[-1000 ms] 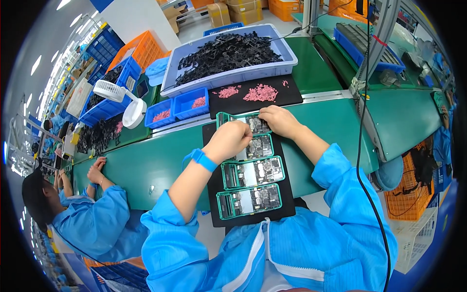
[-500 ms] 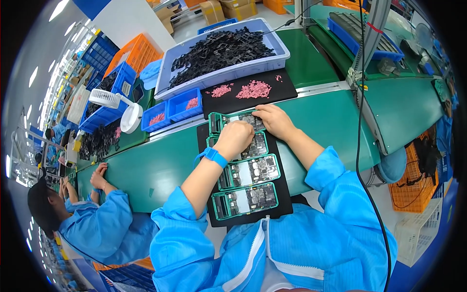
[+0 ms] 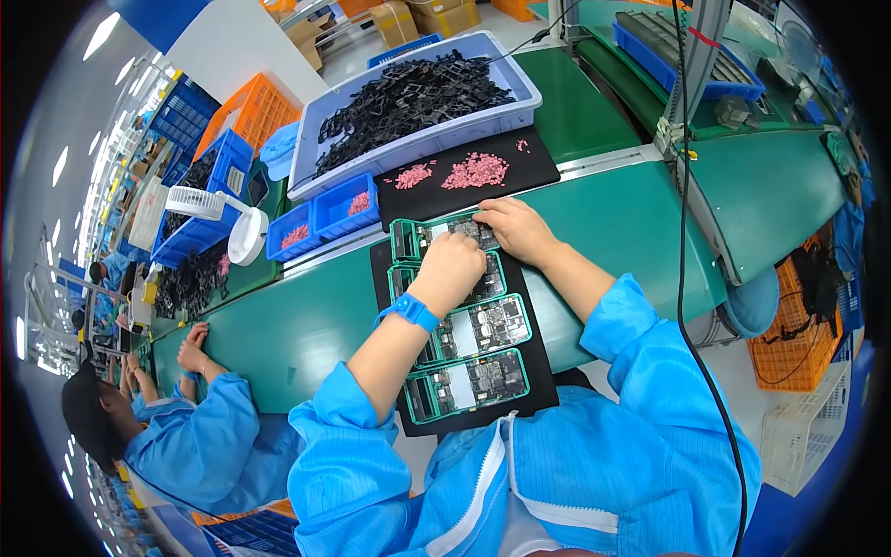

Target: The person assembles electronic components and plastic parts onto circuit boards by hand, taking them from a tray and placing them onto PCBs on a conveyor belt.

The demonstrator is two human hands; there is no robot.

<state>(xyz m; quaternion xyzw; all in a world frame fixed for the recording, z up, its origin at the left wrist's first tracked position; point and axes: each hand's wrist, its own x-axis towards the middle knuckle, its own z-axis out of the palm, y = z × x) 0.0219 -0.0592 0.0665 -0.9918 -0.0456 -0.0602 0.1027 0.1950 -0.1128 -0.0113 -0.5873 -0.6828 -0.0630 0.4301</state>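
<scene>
Four-sided green frames holding dark circuit boards lie in a column on a black mat (image 3: 543, 371) before me; the nearest framed circuit board (image 3: 483, 379) and the one beyond it (image 3: 487, 327) show plainly. My left hand (image 3: 451, 269), with a blue wristband (image 3: 413, 311), bends over the two farther ones, its fingertips pinched together on the farthest framed circuit board (image 3: 408, 239). Whatever those fingertips hold is hidden. My right hand (image 3: 520, 230) is closed at that board's right end, fingers gripping its edge.
Pink bits (image 3: 475, 171) lie on a black pad (image 3: 543, 172) past the boards. Two small blue bins (image 3: 345, 223) hold more. Behind stands a large tub (image 3: 418, 130) of black parts. A white fan (image 3: 249, 234) and a co-worker (image 3: 200, 436) are at left; a cable (image 3: 682, 278) hangs at right.
The whole view has shifted slightly. Both hands stay at the farthest framed circuit board, with only a small shift of the left hand's fingers.
</scene>
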